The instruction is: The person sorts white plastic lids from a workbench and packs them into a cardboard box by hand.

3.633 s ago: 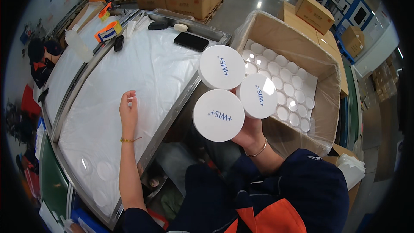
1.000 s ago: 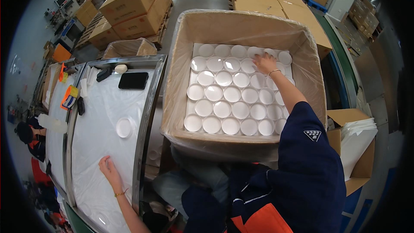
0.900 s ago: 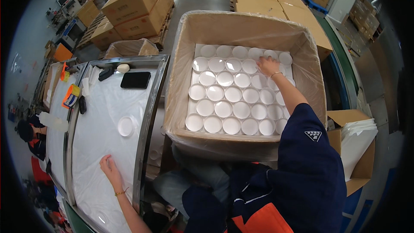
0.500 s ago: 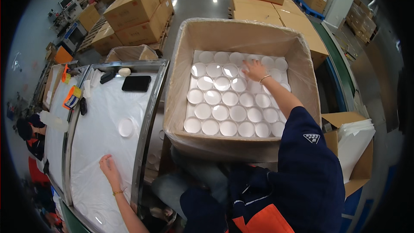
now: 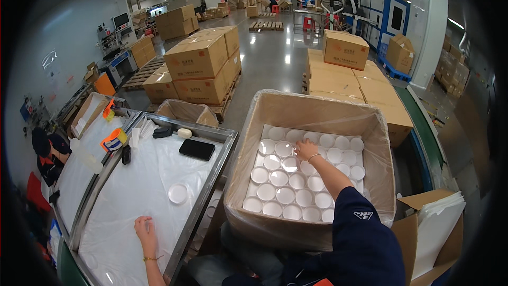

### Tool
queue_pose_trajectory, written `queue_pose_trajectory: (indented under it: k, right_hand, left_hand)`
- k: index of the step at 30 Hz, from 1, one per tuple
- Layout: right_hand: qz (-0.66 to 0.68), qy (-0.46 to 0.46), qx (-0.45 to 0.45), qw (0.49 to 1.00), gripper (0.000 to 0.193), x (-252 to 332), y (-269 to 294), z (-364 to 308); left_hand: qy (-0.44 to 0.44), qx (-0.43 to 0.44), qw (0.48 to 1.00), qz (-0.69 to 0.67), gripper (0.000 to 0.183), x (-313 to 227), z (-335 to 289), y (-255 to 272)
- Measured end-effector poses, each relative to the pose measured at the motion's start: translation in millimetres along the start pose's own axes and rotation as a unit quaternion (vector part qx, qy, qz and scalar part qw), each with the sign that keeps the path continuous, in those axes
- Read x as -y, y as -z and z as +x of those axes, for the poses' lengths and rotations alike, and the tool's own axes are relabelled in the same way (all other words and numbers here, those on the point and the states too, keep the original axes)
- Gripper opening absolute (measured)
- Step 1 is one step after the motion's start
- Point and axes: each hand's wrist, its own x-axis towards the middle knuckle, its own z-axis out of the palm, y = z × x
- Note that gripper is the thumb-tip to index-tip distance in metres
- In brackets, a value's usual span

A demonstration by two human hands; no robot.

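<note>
A large cardboard box (image 5: 246, 177), lined with clear plastic, holds rows of round white shallow dishes or lids (image 5: 286, 196). My right hand (image 5: 306, 150) reaches down into it, its bent fingers apart and resting on the dishes in an upper row. I see nothing gripped in that hand. Over the plastic-covered worktable to the left, my left hand (image 5: 145, 234) has loosely curled fingers with a gap by the thumb, and nothing can be made out in it. One round white dish (image 5: 178, 193) lies on the sheet beyond my left hand.
A black phone (image 5: 197, 149), a white oval object (image 5: 184, 133) and orange tape dispensers (image 5: 114, 140) lie on the worktables. At the right, an open carton (image 5: 410, 238) holds white sheets (image 5: 436, 233). Stacked cartons (image 5: 197, 66) stand beyond. A co-worker (image 5: 48, 153) sits far left.
The view has tilted up, showing more of the hall. My right hand has shifted left across the dishes, its spread fingers now bent downward. My left hand stays over the worktable.
</note>
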Motion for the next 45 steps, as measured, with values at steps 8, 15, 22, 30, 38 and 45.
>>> queue_pose_trajectory:
  k: [8,15,22,30,38,45]
  right_hand:
    - [-0.016,0.103,-0.085,0.991,0.055,64,-6,15]
    - [0.006,0.066,0.034,0.997,0.054,72,-20,30]
    - [0.049,0.199,-0.028,0.978,0.064,51,47,-38]
    - [0.094,0.010,-0.464,0.881,0.045,-158,206,-267]
    - [0.015,-0.600,-0.502,0.623,0.055,-383,86,-483]
    - [0.257,-0.485,-0.466,0.694,0.042,-472,18,-551]
  left_hand:
    - [0.012,-0.002,1.000,0.022,0.014,5,1,3]
    - [0.013,0.025,0.999,0.018,0.013,-2,-2,-3]
    - [-0.053,0.033,0.998,0.013,0.019,36,-5,0]
    - [-0.086,0.144,0.986,0.017,0.038,64,1,5]
    - [-0.103,0.054,0.989,0.086,0.028,12,-13,4]
    - [-0.105,0.062,0.991,0.049,0.031,47,-5,-3]
